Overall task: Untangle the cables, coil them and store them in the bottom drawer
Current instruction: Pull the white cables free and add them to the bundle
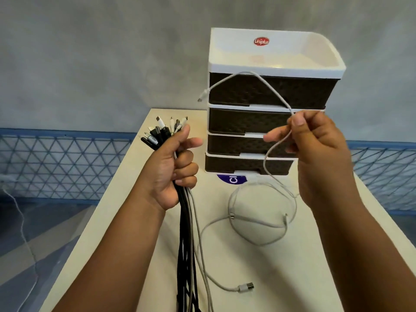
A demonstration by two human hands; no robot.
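— Where are the cables?
— A bundle of black and white cables [188, 221] hangs from the left hand [174, 167], fingers clenched round it. The right hand [315, 143] pinches a thin white cable [267, 85] — loops trail onto the cream worktop [281, 278].
— The drawers?
— The brown-and-white plastic drawer unit [270, 97] stands behind, bottom drawer [245, 165] closed.

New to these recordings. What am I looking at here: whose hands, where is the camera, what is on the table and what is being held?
There is no machine: a person works bare-handed, and the single picture comes from a camera on their head, looking forward and down. The left hand grips a bundle of black and white cables, plugs sticking up. The right hand pinches one white cable, lifted clear. On the beige table lie looped white cables and a drawer unit with four dark drawers, all closed, including the bottom drawer.
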